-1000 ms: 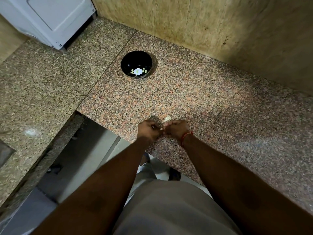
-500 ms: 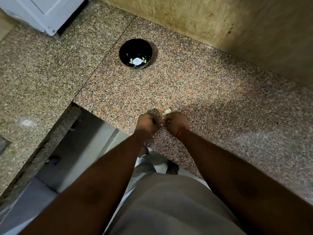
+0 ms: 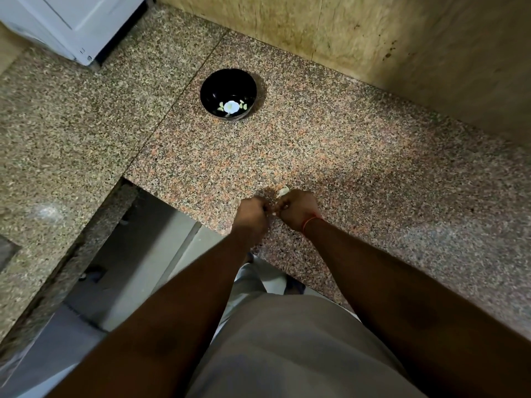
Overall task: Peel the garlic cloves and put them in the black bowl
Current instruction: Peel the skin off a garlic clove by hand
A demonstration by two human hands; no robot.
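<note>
One speckled granite counter (image 3: 344, 156) fills most of the view, laid in an L with a seam running diagonally toward the back wall, and backed by one beige stone wall (image 3: 402, 47). One white appliance (image 3: 77, 21) is seen at the far left corner of the counter.

Two bare forearms are stretched from the near edge of the counter, over a grey garment worn by the person. The two hands are brought together just inside the near edge, knuckles almost touching. The left hand (image 3: 253, 215) is curled into a fist-like shape, and the right hand (image 3: 296, 209) is curled likewise, with one red thread (image 3: 310, 222) tied at its wrist. A small pale bit, probably a garlic clove (image 3: 275, 213), is pinched between the fingertips of both hands, though most of it is hidden by the fingers.

One black bowl (image 3: 228, 87) is set upright well back from the hands, beside the seam and nearer the back wall than the near edge; one white flower with green leaves is painted on its inside. No clove can be made out in it.

One more pale garlic piece (image 3: 283, 191) is lying on the counter just beyond the right hand; whether it is clove or skin cannot be told.
</note>
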